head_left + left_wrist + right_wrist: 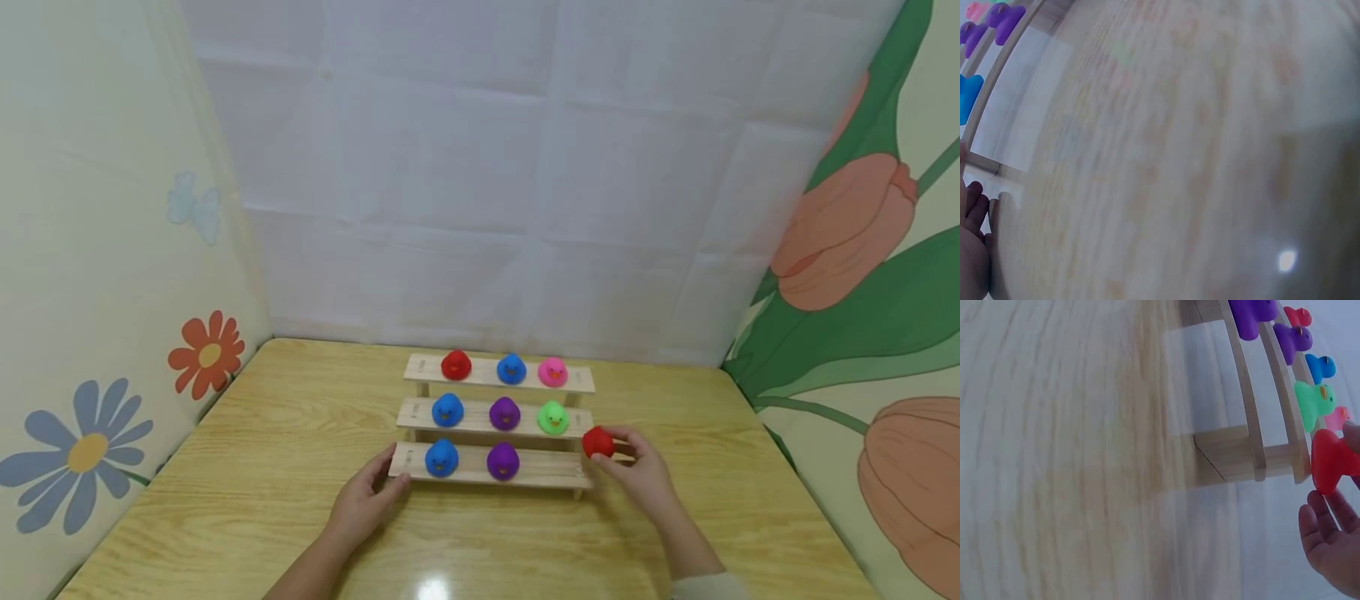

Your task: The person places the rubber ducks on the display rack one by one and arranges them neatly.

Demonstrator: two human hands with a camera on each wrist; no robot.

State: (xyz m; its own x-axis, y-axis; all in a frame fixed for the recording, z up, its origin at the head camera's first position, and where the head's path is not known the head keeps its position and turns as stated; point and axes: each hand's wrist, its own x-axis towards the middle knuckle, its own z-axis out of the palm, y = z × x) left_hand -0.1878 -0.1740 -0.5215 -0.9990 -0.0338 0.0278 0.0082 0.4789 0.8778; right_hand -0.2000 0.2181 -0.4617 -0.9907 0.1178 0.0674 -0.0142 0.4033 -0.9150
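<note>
A three-step wooden stand (547, 472) rests on the table. My left hand (363, 507) holds the left end of its lowest step, thumb at the front edge and fingers at the side. Between thumb and fingers, my right hand (643, 473) pinches a red rubber duck (597, 442) just off the stand's right end; the right wrist view also shows this red duck (1334, 461). On the lowest step sit a blue duck (442, 458) and a purple duck (503, 461). The middle step carries a blue duck (447, 410), a purple duck (505, 413) and a green duck (553, 417).
Along the top step stand a red duck (456, 365), a blue duck (512, 369) and a pink duck (553, 372). The wood-grain table (255, 467) is bounded by a white cloth backdrop (480, 183) behind and flower-printed panels (97, 292) at both sides.
</note>
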